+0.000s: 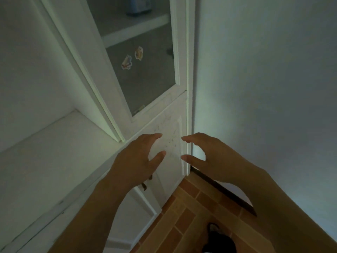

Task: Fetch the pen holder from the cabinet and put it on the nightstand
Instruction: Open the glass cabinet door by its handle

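A white cabinet (165,114) with a glass door fills the left and middle of the view. Behind the glass, on an upper shelf at the top, stands a bluish container (139,6) that is blurred; I cannot tell if it is the pen holder. Two small stickers (132,58) are on the glass. My left hand (135,161) and my right hand (209,156) are raised in front of the cabinet's lower panel, fingers apart and curved toward each other, holding nothing. The nightstand is not in view.
A white open shelf (45,157) runs along the left. A plain white wall (264,88) stands to the right. Brown tiled floor (182,221) lies below, with my foot (213,229) on it. A small dark handle (145,186) sits on the lower cabinet door.
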Motion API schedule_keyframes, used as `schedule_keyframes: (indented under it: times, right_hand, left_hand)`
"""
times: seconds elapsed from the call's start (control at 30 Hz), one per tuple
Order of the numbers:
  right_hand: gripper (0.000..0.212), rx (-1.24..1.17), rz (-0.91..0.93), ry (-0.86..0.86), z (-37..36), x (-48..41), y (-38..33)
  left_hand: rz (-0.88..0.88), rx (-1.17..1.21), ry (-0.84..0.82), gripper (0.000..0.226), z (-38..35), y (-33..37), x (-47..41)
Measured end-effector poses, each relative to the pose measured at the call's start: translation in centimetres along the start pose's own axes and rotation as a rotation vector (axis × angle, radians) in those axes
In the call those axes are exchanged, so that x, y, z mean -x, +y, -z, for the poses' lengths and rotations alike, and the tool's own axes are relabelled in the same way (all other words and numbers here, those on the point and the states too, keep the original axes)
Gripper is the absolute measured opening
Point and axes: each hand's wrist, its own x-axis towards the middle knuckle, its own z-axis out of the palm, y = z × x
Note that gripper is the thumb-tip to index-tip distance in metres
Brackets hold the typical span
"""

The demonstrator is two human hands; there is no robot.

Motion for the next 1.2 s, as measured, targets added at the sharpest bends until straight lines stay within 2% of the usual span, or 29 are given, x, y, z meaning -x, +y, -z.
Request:
schedule_keyframes:
  times: [0.23,0.5,0.73,1.2]
  right_hand:
    - [0.051,0.000,0.219,-0.075,5.9,-8.6,1.1]
    - [0.051,0.081,0.434,-0.015,12.8,-16.0,0.8]
    - [0.054,0.044,0.606,-0.009,16.8,-19.6,-0.8]
    - [0.055,0.102,0.947,0.124,24.7,-24.1,-6.2]
  left_hand:
    - [0.109,-0.040,0.189,0.053,3.8,2.8,-6.1]
    - [0.152,-0.176,0.403,0.053,8.4,6.2,-11.8]
    - [0.190,-0.218,0.505,0.050,12.1,8.3,-13.2]
    - [0.195,-0.553,0.686,0.056,19.7,11.1,-12.4]
